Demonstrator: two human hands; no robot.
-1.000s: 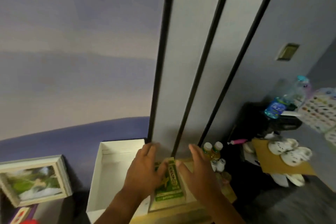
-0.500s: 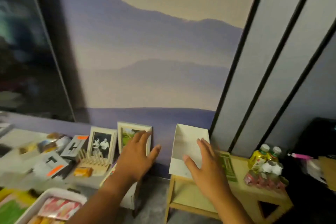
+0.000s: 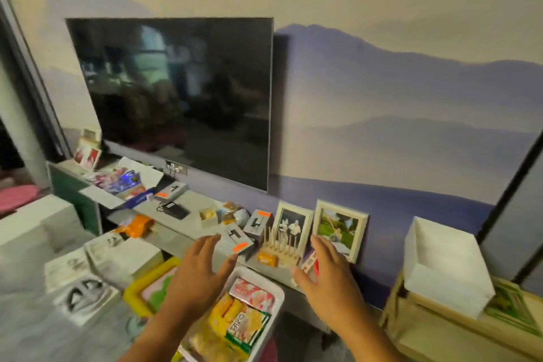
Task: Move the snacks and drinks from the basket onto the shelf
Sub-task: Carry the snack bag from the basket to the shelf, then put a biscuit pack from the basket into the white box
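Note:
A white basket [image 3: 277,297] sits low at the bottom centre, filled with several snack packets: a pink-and-white pack [image 3: 252,294], yellow packs [image 3: 227,310] and a green-edged pack [image 3: 248,329]. My left hand [image 3: 199,276] hovers open above the basket's left rim, fingers spread, holding nothing. My right hand [image 3: 329,279] is open too, to the right of the basket and empty. At the far right stands a light wooden shelf [image 3: 417,332] with a white open box [image 3: 443,270] and a green pack [image 3: 511,307] on top.
A grey TV bench [image 3: 182,241] runs behind the basket, cluttered with two framed photos [image 3: 338,229], a wooden rack [image 3: 280,247], small boxes and an orange bag [image 3: 138,225]. A dark TV [image 3: 182,97] hangs above. White boxes [image 3: 97,267] lie at the left.
The view has swung left from the wooden shelf to the TV bench and basket. Both hands left the green pack on the shelf and now hang empty over the basket.

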